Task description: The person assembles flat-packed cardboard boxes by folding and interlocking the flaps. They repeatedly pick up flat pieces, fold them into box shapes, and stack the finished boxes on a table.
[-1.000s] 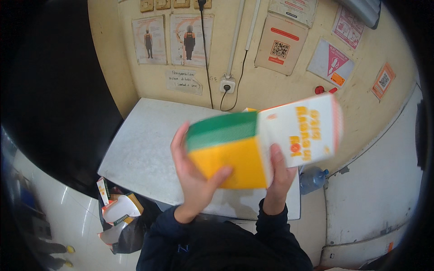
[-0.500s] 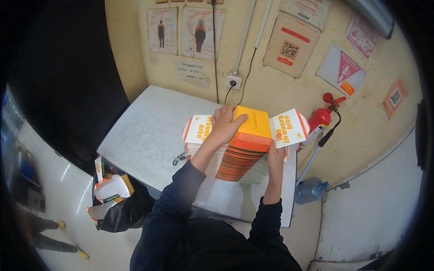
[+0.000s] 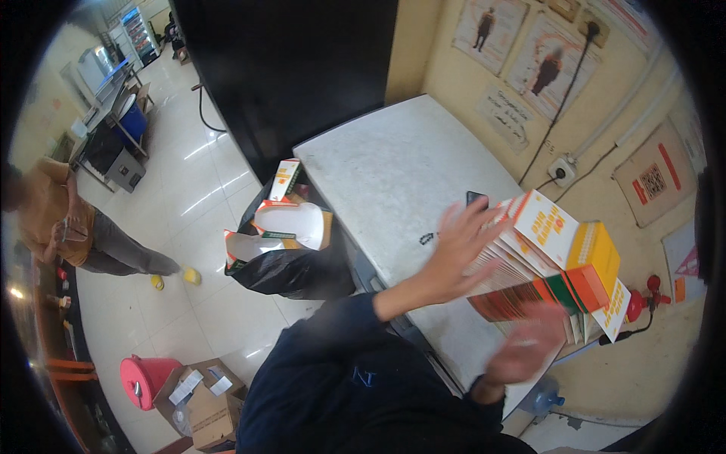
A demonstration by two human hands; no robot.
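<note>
two hands, both blurred. right hand (image 3: 524,349) low and near, fingers spread loosely, just beside the stack of flat cartons (image 3: 550,265) on the table (image 3: 393,181); contact unclear. left hand (image 3: 456,250) flat, fingers splayed against the stack's side. carton count impossible to make out. farther: one black bin bag (image 3: 291,268), one red bucket (image 3: 145,376).

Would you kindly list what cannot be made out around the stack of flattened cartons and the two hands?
- Right hand, head view: smeared by motion, so finger pose and any contact with the stack of flattened cartons cannot be told.
- Left hand: fingertips blurred where they meet the stack.
- Small dark object on the table: partly hidden behind the left fingers; its kind is unclear.
- Water bottle: mostly hidden under the table edge.
</note>
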